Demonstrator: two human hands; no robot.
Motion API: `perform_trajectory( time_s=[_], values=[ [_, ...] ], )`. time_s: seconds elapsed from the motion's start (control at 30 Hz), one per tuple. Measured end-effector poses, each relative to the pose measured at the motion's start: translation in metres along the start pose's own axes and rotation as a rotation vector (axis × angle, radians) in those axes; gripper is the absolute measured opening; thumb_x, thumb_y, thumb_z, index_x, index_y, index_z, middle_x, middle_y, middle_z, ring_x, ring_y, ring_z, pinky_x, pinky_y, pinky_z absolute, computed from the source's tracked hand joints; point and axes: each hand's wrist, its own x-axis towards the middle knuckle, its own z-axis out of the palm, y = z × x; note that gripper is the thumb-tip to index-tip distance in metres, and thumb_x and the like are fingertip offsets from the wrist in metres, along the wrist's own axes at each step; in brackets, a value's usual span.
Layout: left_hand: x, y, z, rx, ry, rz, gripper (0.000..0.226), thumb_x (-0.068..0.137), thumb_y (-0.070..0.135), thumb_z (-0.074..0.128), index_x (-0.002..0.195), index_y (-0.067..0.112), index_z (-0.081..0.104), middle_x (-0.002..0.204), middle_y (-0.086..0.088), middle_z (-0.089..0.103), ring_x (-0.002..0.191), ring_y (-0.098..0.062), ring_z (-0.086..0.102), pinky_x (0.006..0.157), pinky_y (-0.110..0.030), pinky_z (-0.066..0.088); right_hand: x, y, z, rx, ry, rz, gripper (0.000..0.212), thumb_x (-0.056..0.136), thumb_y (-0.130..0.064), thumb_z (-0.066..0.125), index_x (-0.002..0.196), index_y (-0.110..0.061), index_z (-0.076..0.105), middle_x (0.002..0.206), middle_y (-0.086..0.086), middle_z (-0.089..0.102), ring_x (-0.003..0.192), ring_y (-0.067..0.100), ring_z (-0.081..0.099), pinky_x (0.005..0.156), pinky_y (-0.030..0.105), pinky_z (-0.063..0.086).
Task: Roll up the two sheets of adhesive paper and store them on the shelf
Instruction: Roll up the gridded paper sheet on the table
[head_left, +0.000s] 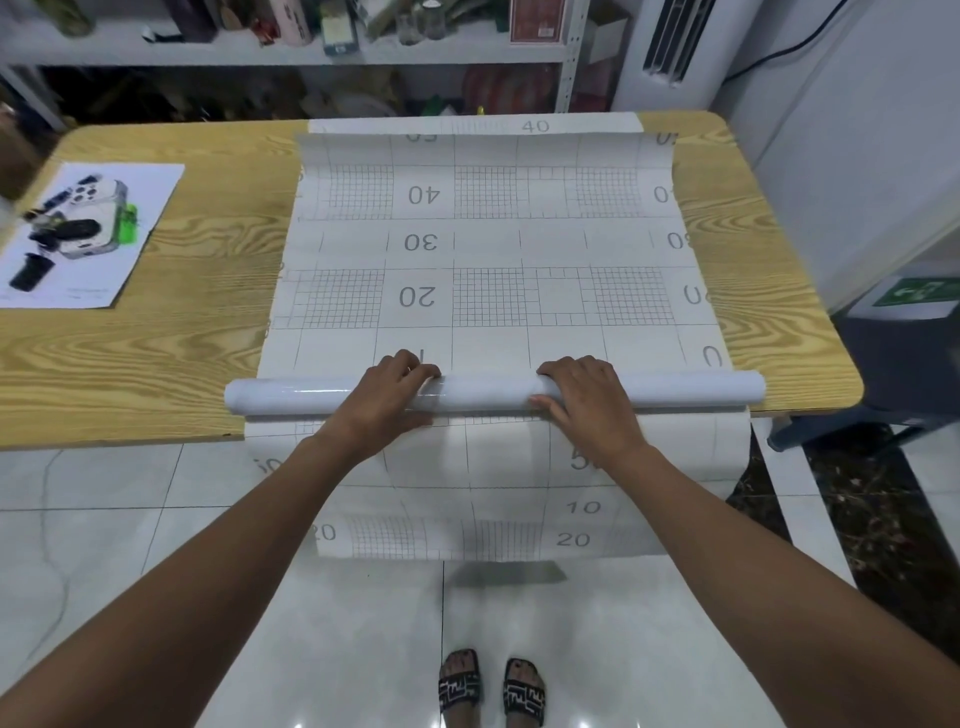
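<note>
**Both hands curled over the rolled end of the top sheet**

The left hand (387, 395) has its fingers (413, 364) bent over the far side of the roll (488, 391), held close together, with the thumb lying along the roll's near side, so the hand wraps the tube. The right hand (587, 400) mirrors it: its fingers curl over the top and its thumb (543, 401) presses against the near face. A bare stretch of roll lies between the two sets of fingers, and the roll runs out well beyond each hand to either side.

Both wrists sit just nearer than the roll, palms down, and the forearms reach forward and converge toward it.

Just past the fingertips, the unrolled part of the top sheet (488, 249) lies flat on the wooden table (156, 353), grid and numbers facing up. Under it is the lower sheet (493, 493), which hangs off the table edge below the wrists and shows again as a strip at the far edge. The shelf (260, 52) stands far beyond the fingers, behind the table. Well off to the left of the left hand's fingers lies a printed page (88, 234).
</note>
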Motion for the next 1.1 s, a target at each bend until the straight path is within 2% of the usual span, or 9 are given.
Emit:
perform_trajectory(
  time_s=[0.2,0.3,0.53,0.77,0.9,1.0,1.1],
  values=[
    [0.0003,-0.0005,0.0006,0.027,-0.02,-0.016,0.05,0.071,0.02,0.077,0.115,0.011,0.056,0.104,-0.01,0.053,0.088,-0.028,0.05,0.073,-0.033,0.036,-0.0001,0.0004,0.0016,-0.035,0.032,-0.007,0.048,0.09,-0.047,0.033,0.1,-0.012,0.065,0.09,0.002,0.066,0.085,0.028,0.057,0.081,0.039,0.043],
    [-0.0003,-0.0025,0.0007,0.046,-0.014,0.009,0.048,0.071,0.021,0.078,0.113,0.012,0.057,0.101,-0.008,0.055,0.086,-0.027,0.05,0.071,-0.031,0.032,0.0008,-0.0001,0.002,-0.062,0.015,0.01,0.048,0.09,-0.045,0.03,0.1,-0.014,0.065,0.093,0.002,0.065,0.086,0.026,0.057,0.082,0.037,0.039],
    [-0.0019,-0.0074,-0.0015,0.07,-0.024,0.047,0.048,0.076,0.025,0.074,0.118,0.014,0.055,0.101,-0.006,0.055,0.087,-0.025,0.048,0.072,-0.03,0.03,0.001,-0.0015,0.0026,-0.112,0.051,0.005,0.046,0.092,-0.04,0.03,0.098,-0.013,0.067,0.095,0.004,0.063,0.081,0.026,0.058,0.076,0.038,0.045],
    [-0.0018,-0.0082,-0.0039,0.083,-0.052,0.066,0.046,0.082,0.027,0.067,0.123,0.011,0.054,0.103,-0.009,0.056,0.088,-0.028,0.05,0.073,-0.031,0.03,-0.0044,-0.0026,0.0001,-0.053,0.021,-0.016,0.049,0.092,-0.047,0.031,0.116,-0.014,0.059,0.107,0.002,0.06,0.091,0.023,0.056,0.085,0.037,0.04],
    [-0.0023,-0.0047,-0.0058,0.066,-0.071,0.048,0.049,0.085,0.026,0.063,0.129,0.01,0.048,0.107,-0.009,0.056,0.094,-0.029,0.05,0.077,-0.032,0.03,-0.0073,-0.0017,0.0014,-0.033,0.045,-0.033,0.05,0.091,-0.052,0.036,0.116,-0.014,0.058,0.108,0.0,0.06,0.094,0.023,0.055,0.087,0.033,0.034],
    [-0.0025,-0.0019,-0.0075,0.021,-0.1,-0.001,0.053,0.088,0.03,0.058,0.134,0.011,0.04,0.111,-0.007,0.056,0.1,-0.027,0.049,0.086,-0.033,0.032,-0.0073,-0.0034,0.0007,-0.019,0.076,-0.042,0.052,0.089,-0.055,0.039,0.115,-0.014,0.059,0.106,0.0,0.061,0.095,0.022,0.056,0.088,0.032,0.033],
    [-0.0026,-0.0029,-0.0072,0.0,-0.11,-0.011,0.042,0.089,0.033,0.056,0.125,0.013,0.047,0.11,-0.004,0.058,0.099,-0.024,0.049,0.085,-0.029,0.029,-0.0076,-0.0043,-0.0007,-0.006,0.088,-0.054,0.053,0.087,-0.057,0.042,0.114,-0.014,0.059,0.106,0.0,0.062,0.094,0.021,0.055,0.088,0.032,0.033]
  ],
)
